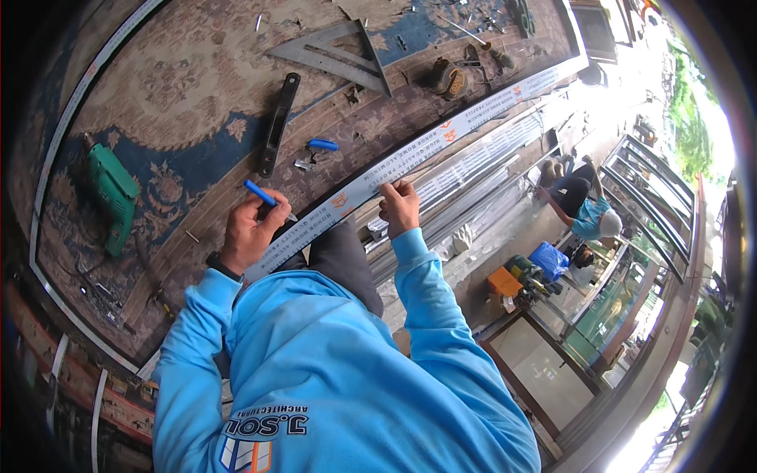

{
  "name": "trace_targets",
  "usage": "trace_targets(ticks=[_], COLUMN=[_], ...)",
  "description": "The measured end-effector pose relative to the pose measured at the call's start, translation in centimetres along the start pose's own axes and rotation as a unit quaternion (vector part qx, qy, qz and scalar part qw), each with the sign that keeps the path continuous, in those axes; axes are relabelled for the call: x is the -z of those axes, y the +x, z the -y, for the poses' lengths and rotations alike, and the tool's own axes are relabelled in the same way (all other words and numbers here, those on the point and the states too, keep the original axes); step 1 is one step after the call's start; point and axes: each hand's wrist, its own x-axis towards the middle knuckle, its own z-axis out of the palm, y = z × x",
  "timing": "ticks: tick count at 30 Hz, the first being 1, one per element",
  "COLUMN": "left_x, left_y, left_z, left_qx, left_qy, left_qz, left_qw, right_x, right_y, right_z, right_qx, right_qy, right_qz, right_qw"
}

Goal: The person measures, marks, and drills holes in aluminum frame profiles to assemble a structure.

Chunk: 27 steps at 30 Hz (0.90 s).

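Note:
My left hand (251, 232) is closed around a blue marker (259, 191), its tip end close to the inner edge of the near bar of a long aluminium frame (386, 163). Printed protective film covers that bar. By the bar's outer edge, my right hand (400, 206) is closed with the fingers curled in; whatever it may hold is hidden. On the patterned carpet (177, 83) inside the frame lies a blue marker cap (323, 145), with a small metal piece (302, 164) beside it. A long black tool with a hole at its end (281, 124) rests beyond them.
A green power drill (113, 197) lies at the left. Farther off are a metal set square (335, 61), a tape measure (448, 80) and a screwdriver (464, 31). Stacked profiles (465, 181) lie to the right, and another person (583, 201) crouches beyond them.

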Motion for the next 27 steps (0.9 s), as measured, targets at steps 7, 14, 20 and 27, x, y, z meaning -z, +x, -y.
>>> trace_targets(ticks=[7, 14, 20, 27], left_x=[0.3, 0.5, 0.3, 0.7], left_y=[-0.3, -0.6, -0.7, -1.1], left_z=[-0.3, -0.5, -0.2, -0.1], left_qx=[-0.001, -0.017, -0.008, -0.008], left_qy=[-0.001, 0.007, -0.021, -0.010], left_qz=[-0.004, -0.005, 0.004, -0.007], left_qw=[1.000, 1.000, 1.000, 1.000], right_x=[-2.6, -3.3, -4.7, -4.2], right_y=[-3.3, -4.1, -5.6, -5.3], right_z=[-3.1, -6.0, -9.4, -8.2], right_qx=[0.010, 0.023, 0.055, 0.084], right_qy=[-0.028, -0.034, -0.009, -0.053], right_qz=[0.023, 0.034, 0.082, 0.011], right_qw=[0.999, 0.999, 0.995, 0.995])
